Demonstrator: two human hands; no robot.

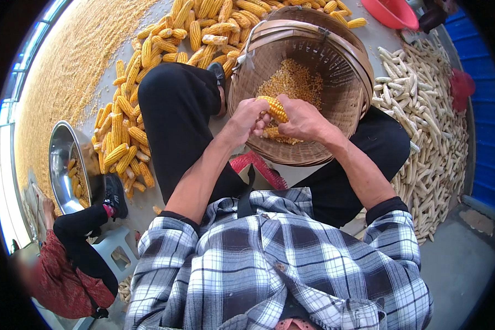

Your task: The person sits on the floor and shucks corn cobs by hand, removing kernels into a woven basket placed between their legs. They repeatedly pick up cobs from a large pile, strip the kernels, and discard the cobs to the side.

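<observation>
Both my hands are over the near part of a woven bamboo basket (pixel 346 99) between my knees. My left hand (pixel 249 119) grips one end of a yellow corn cob (pixel 274 108), its fingers curled. Against the other end of the same cob presses my right hand (pixel 303 117). Just below them another piece of corn (pixel 272 132) shows, partly hidden by my right hand; whether it is held I cannot tell. Loose corn kernels (pixel 291 80) lie in the basket.
Unshelled corn cobs (pixel 123 119) are heaped ahead and to the left, beyond them spread kernels (pixel 70 53). A metal basin (pixel 57 165) holds cobs beside a seated person (pixel 74 268). Stripped cobs (pixel 433 152) pile up at right, a red basin (pixel 392 12) at top right.
</observation>
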